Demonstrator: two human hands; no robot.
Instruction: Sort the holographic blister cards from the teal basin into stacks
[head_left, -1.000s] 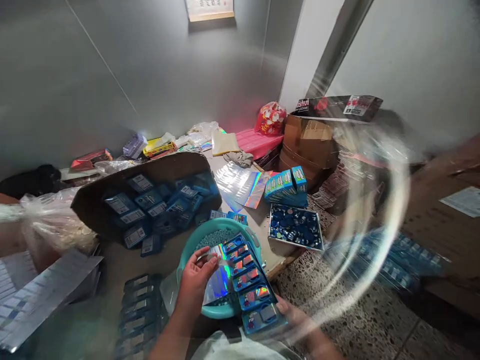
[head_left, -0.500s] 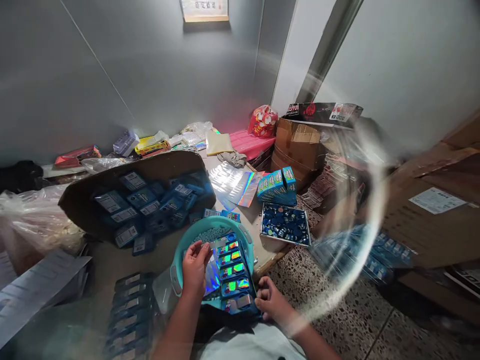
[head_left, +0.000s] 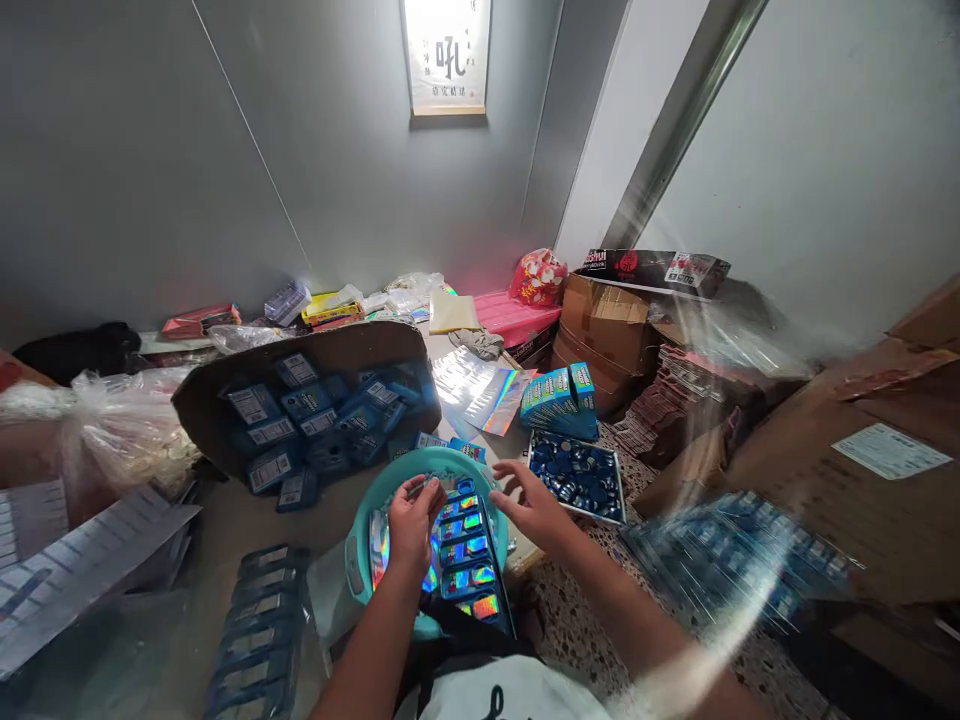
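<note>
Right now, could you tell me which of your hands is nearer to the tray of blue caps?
Right. The right hand hovers just left of the tray; the left hand is farther off, over the teal basin.

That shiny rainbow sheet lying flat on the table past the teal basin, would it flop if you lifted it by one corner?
Probably. The holographic sheet looks thin and lies flat like film, so it would likely droop and weigh little. Its glossy, mirror-like face suggests it may slide easily under fingers or across the table.
</note>
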